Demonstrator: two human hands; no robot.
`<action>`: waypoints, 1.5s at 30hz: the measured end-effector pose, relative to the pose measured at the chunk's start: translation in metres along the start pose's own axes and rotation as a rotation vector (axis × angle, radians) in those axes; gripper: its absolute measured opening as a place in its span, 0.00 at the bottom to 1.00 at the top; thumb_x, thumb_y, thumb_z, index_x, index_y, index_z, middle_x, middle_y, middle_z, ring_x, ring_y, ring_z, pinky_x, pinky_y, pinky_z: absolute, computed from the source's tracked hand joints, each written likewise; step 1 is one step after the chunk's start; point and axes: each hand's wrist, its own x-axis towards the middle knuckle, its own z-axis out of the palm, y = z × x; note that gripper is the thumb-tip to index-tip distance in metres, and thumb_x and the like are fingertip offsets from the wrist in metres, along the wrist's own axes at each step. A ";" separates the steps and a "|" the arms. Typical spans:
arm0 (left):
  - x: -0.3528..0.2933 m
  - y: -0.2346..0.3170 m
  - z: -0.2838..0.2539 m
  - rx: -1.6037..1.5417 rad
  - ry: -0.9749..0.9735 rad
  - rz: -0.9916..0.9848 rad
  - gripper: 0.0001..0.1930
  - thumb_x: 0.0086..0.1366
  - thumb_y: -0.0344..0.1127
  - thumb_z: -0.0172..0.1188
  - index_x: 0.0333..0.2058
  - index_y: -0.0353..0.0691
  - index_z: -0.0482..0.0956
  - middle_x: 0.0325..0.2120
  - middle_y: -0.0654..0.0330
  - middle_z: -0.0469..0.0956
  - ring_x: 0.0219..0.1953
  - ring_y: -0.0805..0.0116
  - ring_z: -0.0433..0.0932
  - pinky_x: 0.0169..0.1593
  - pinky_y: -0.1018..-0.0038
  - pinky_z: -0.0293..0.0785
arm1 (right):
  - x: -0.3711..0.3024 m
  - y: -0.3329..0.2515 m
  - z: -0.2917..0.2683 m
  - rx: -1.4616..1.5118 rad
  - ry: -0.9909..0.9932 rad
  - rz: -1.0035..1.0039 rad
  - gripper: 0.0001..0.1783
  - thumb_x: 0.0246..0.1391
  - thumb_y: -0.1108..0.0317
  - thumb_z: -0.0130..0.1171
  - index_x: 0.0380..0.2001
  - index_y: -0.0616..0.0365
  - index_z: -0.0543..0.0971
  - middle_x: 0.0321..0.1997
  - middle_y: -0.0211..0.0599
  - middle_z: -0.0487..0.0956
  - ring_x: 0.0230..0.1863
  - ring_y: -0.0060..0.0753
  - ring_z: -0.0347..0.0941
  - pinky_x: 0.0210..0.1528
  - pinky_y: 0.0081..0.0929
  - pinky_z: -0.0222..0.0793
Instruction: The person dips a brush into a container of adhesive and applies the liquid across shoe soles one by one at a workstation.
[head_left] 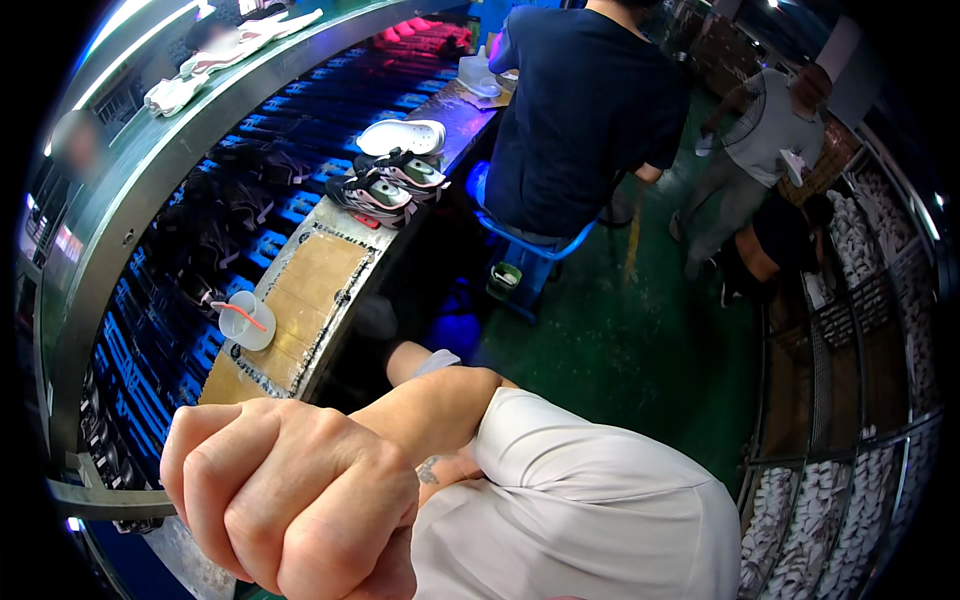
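My right hand (290,500) is a closed fist, large and close at the lower left. Its curled fingers hide the palm, so I cannot make out whether anything is inside. The forearm (430,412) slants away from it toward my pale trousers (610,490). A patch of tattooed skin (445,470) shows behind the fist; which arm it belongs to is unclear. My left hand is not visible. Beyond the fist stands a translucent cup (247,328) with a red-orange stick across its rim, beside a tan cardboard sheet (310,280) on the ledge.
Black-and-pink sneakers (375,195) and a white shoe (400,137) sit farther along the ledge. A blue-lit roller conveyor (125,350) runs left. Ahead, a person in a dark shirt (590,110) sits on a blue stool (530,235). Two people are near racks (860,370) of white shoes.
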 end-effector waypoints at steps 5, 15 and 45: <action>0.002 0.000 -0.001 -0.008 0.010 -0.009 0.20 0.68 0.44 0.63 0.17 0.48 0.72 0.16 0.71 0.73 0.29 0.73 0.75 0.48 0.74 0.63 | -0.003 -0.002 0.019 -0.031 0.286 0.088 0.29 0.70 0.48 0.55 0.14 0.48 0.68 0.16 0.19 0.69 0.24 0.28 0.72 0.39 0.33 0.67; 0.007 0.001 -0.005 -0.010 0.009 -0.022 0.21 0.68 0.45 0.63 0.17 0.48 0.71 0.16 0.72 0.73 0.29 0.73 0.74 0.48 0.75 0.63 | 0.000 0.000 0.017 -0.029 0.295 0.088 0.29 0.70 0.49 0.55 0.14 0.47 0.68 0.15 0.19 0.69 0.23 0.27 0.72 0.38 0.32 0.66; 0.009 -0.007 -0.009 0.029 0.047 0.067 0.20 0.68 0.42 0.62 0.17 0.48 0.71 0.16 0.73 0.72 0.28 0.73 0.74 0.47 0.76 0.63 | 0.008 -0.002 0.005 -0.001 0.192 0.129 0.30 0.73 0.46 0.51 0.16 0.48 0.68 0.18 0.20 0.70 0.26 0.31 0.74 0.39 0.35 0.68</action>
